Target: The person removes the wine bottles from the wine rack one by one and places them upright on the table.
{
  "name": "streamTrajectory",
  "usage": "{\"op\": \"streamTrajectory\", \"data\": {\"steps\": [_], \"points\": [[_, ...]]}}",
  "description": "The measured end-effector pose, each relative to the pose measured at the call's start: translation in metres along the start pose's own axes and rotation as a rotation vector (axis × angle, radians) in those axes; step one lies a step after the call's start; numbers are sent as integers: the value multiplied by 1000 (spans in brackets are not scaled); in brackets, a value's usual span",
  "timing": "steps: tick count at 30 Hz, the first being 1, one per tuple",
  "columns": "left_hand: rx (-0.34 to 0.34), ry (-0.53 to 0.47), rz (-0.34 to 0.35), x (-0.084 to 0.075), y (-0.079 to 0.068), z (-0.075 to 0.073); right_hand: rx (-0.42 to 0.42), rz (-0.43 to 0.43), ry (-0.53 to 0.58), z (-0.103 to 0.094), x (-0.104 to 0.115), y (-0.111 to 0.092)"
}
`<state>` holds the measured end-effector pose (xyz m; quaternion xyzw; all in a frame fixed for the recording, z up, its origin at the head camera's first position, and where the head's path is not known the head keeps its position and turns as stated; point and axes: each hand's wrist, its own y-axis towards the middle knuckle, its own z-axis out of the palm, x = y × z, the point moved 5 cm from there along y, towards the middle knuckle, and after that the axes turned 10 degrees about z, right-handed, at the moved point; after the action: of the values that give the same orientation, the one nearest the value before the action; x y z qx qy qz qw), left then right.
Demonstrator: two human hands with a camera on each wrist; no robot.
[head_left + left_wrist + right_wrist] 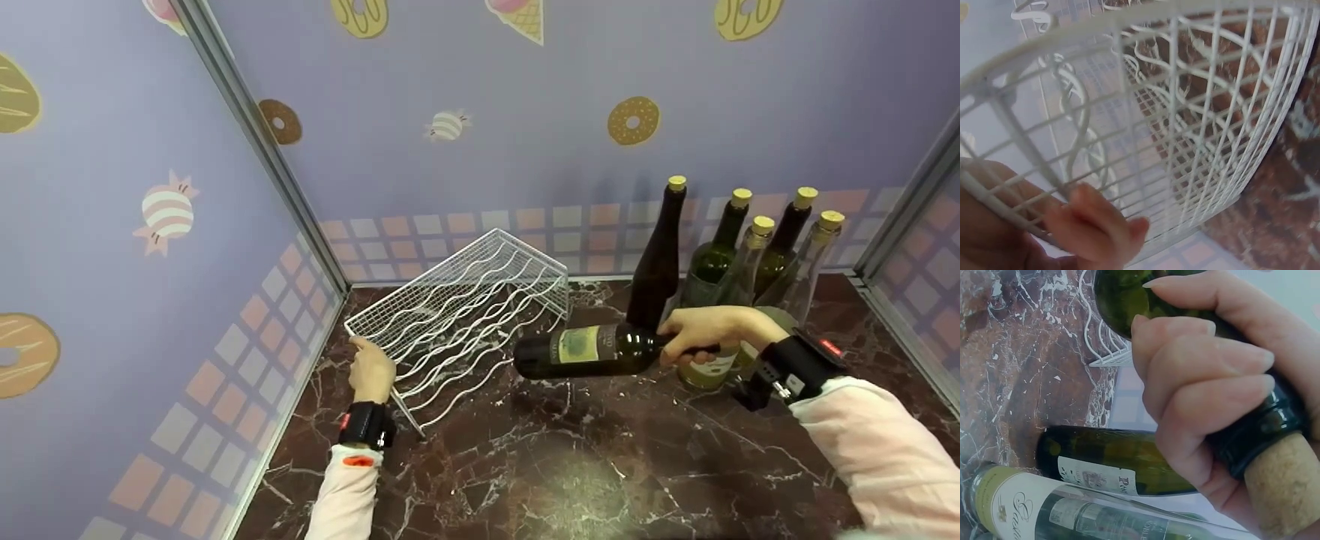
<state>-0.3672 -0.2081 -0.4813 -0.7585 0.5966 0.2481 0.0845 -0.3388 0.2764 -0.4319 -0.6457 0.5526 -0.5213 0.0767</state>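
A white wire wine rack (421, 276) stands on the dark marbled surface, left of centre, with wavy bars and a mesh side. At its near left corner my left hand (373, 371) grips the frame; in the left wrist view, fingers curl at the mesh (1174, 129). My right hand (701, 334) holds a dark green wine bottle (577, 349) by the neck, fingers wrapped round it. The bottle lies level in the air, base toward the rack's right end, its yellow-green label facing up. Its cork (1286, 484) sticks out past the hand in the right wrist view.
Several corked bottles stand upright behind and beside my right hand, among them a tall dark bottle (658, 255) and a clear bottle (814, 262). A patterned wall (540, 165) rises behind, and another wall (247, 315) runs along the left.
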Motion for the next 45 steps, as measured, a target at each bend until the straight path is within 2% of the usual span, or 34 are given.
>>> {"op": "streamTrajectory", "data": {"steps": [3,5,7,11,14,20,22,24,27,30,33,36,38,41,45], "points": [[-52,67,19,-12,0,-5,0,16,5,-1,0,0],[-117,126,52,-24,-2,-8,-1,20,7,-1,1,-1],[-196,183,100,-37,-4,-10,-3,19,5,-2,1,-2],[-299,256,216,-65,-11,-9,2,17,14,-2,3,-2],[-326,267,366,-89,-17,-3,3,14,-2,-3,5,-2],[-329,241,796,-142,-35,17,1,34,-54,-3,10,0],[-308,201,912,-158,-42,24,0,36,-69,-3,11,0],[-266,158,997,-172,-48,32,-3,31,-85,-2,13,0],[-165,118,1081,-192,-59,41,-3,33,-98,-1,15,1],[-41,97,1130,-211,-70,51,10,47,-91,0,16,0],[104,51,1139,-225,-78,63,22,46,-89,1,19,1],[262,-26,1101,-234,-84,77,34,24,-102,2,23,1],[343,-73,1073,-236,-85,88,42,16,-109,3,27,0],[382,-90,1082,-235,-86,101,58,11,-115,4,31,0],[353,-73,1125,-232,-87,110,67,3,-133,5,34,0]]}}
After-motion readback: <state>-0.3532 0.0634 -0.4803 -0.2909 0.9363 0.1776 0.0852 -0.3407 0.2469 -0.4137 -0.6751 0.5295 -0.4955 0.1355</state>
